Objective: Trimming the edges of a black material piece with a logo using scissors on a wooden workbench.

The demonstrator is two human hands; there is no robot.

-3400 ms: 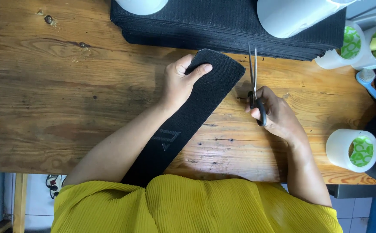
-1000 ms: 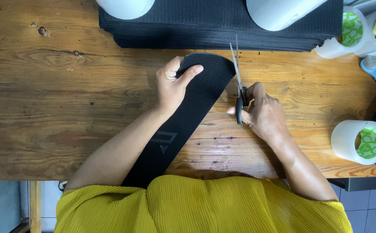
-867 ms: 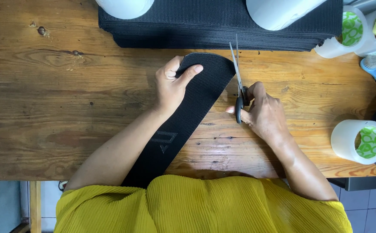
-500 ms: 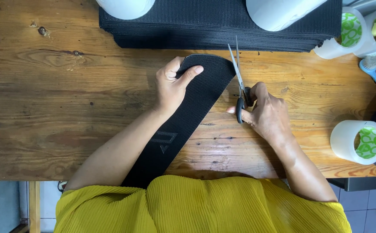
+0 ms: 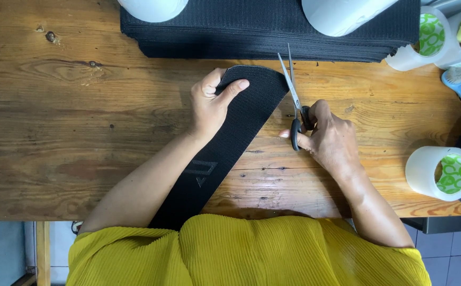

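Observation:
A wide black fabric strap [image 5: 241,127] lies diagonally across the wooden table [image 5: 82,122], running from my lap up to the middle. My left hand [image 5: 212,103] grips its far end, thumb on top and fingers curled over the edge. My right hand [image 5: 328,135] holds a pair of black-handled scissors [image 5: 294,100] just right of the strap's end. The blades are slightly apart and point away from me, close to the strap's right corner.
A stack of black fabric [image 5: 272,26] lies along the far edge with two white rolls on it. White tape rolls [image 5: 442,172] and white bottles [image 5: 426,42] stand at the right, beside a blue brush [image 5: 460,85].
The scissors have moved left toward the strap's end and their blades have parted a little. My left hand has shifted from lying flat to gripping the strap's edge.

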